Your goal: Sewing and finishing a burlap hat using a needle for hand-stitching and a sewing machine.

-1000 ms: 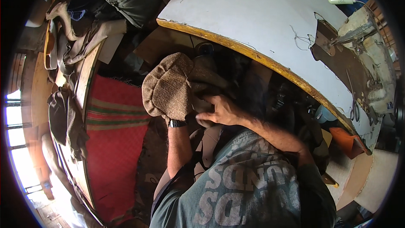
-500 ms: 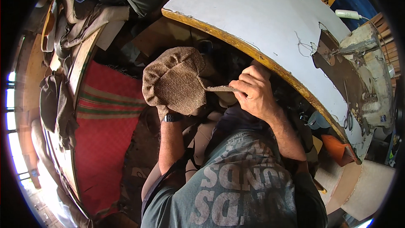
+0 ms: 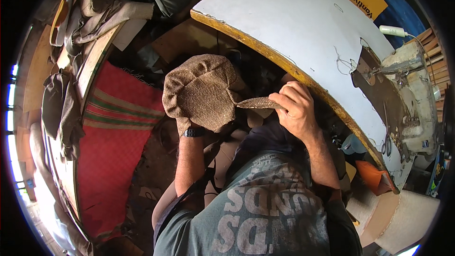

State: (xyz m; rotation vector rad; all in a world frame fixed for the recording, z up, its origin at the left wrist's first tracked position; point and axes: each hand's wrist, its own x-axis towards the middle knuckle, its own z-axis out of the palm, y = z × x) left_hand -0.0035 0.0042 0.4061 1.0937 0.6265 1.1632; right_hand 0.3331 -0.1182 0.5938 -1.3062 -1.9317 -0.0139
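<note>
A brown tweed cap [image 3: 201,96] with a gathered, rounded crown hangs in front of me, over my lap. It covers my left hand, whose fingers are hidden; only the wrist with a black watch [image 3: 193,132] shows below the cloth. From the cap's right side a narrow flap of the same tweed [image 3: 258,103] sticks out, perhaps its brim seen nearly edge-on. My right hand [image 3: 295,109] pinches the outer end of this flap between thumb and fingers, close to the edge of the white table.
The white-topped table [image 3: 279,9] has a worn wooden edge and carries a weathered sewing machine [image 3: 411,95] and scissors [image 3: 387,145]. Red striped cloth [image 3: 113,161] hangs at left, beside a bench with fabric pieces [image 3: 61,109]. Yellow box [image 3: 366,0] stands behind.
The flap has turned so more of its flat face shows. My right hand has shifted slightly right and down with it, while the cap has moved only a little to the right.
</note>
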